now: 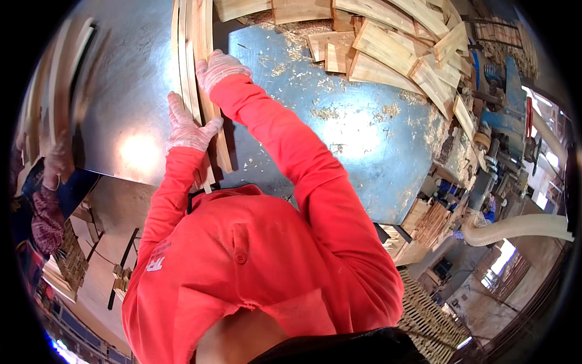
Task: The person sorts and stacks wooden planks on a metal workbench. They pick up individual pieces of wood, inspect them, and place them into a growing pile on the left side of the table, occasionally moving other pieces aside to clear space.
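Observation:
Several long, narrow wooden strips (202,30) lie side by side on a metal-topped table, running from the far edge toward my body. My left hand (187,126), in a pale glove, grips them from the left, its fingers along the side and its thumb across the top. Farther up, my gloved right hand (218,68) is closed over the right side of the bundle, its fingertips partly hidden. The strips' near ends stick out past my left hand, close to my red top.
Wider boards (388,48) are heaped at the far right of the metal table (267,145), with shavings scattered about. At the left, another person's gloved hand (59,161) is by upright strips (60,79). Machinery and a ribbed hose (515,227) stand at the right.

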The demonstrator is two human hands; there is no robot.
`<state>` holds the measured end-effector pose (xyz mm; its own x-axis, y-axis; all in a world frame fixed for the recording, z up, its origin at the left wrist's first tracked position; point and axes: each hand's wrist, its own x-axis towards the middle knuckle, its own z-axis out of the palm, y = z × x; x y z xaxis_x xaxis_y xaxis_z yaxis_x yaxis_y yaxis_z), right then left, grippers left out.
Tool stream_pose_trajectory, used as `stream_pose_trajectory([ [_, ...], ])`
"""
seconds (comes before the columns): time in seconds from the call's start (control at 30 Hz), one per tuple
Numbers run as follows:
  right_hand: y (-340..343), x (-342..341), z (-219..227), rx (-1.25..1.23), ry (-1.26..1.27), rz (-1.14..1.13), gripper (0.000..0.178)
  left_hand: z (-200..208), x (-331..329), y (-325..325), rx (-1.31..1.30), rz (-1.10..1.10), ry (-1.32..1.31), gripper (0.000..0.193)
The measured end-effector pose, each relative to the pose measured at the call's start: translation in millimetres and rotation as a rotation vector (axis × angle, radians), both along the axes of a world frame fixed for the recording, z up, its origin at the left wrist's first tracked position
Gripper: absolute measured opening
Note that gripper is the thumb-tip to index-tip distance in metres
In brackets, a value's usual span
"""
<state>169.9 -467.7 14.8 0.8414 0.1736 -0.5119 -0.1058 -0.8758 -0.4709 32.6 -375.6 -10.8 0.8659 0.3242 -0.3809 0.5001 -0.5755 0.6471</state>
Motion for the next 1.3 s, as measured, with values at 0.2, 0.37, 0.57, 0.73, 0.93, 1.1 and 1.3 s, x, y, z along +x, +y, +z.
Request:
stream_pose_trajectory([
  [0.2, 5.9, -24.4, -24.7, 0.027, 0.109, -0.079, 0.058, -20.6, -27.1, -5.6, 0.105, -0.115, -0.014, 0.132],
  [0.37, 12.3, -33.6, -54.9, 0.324, 0.079, 0.152, 0.061, -14.3, -20.5, 17.4, 0.222, 0.022, 0.168, 0.118],
  [0.57, -130.4, 8.5, -13.8, 0.069, -0.558, 0.063, 0.072, 5.5, -30.1, 104.5, 0.192, 0.159, 0.131, 0.108],
  [0.73, -282.0, 75.2, -0.7, -0.615, -0.598, 0.226, 0.105, 34.3, -42.2, 175.2, 0.432, 0.01, 0.034, 0.085],
  [0.93, -286.8, 111.9, 12.3, -0.769, -0.4, 0.187, 0.11, 18.3, -54.9, 179.5, 0.954, -0.128, 0.038, 0.089],
  [1.1, -221.0, 72.1, 75.3, -0.585, -0.61, 0.167, 0.112, 14.1, -13.5, 66.2, 0.232, -0.217, -0.455, 0.086],
  [1.3, -81.5, 3.7, 208.5, 0.141, -0.41, 0.159, 0.128, 61.1, 57.6, -140.5, -0.426, -0.36, -0.448, 0.083],
])
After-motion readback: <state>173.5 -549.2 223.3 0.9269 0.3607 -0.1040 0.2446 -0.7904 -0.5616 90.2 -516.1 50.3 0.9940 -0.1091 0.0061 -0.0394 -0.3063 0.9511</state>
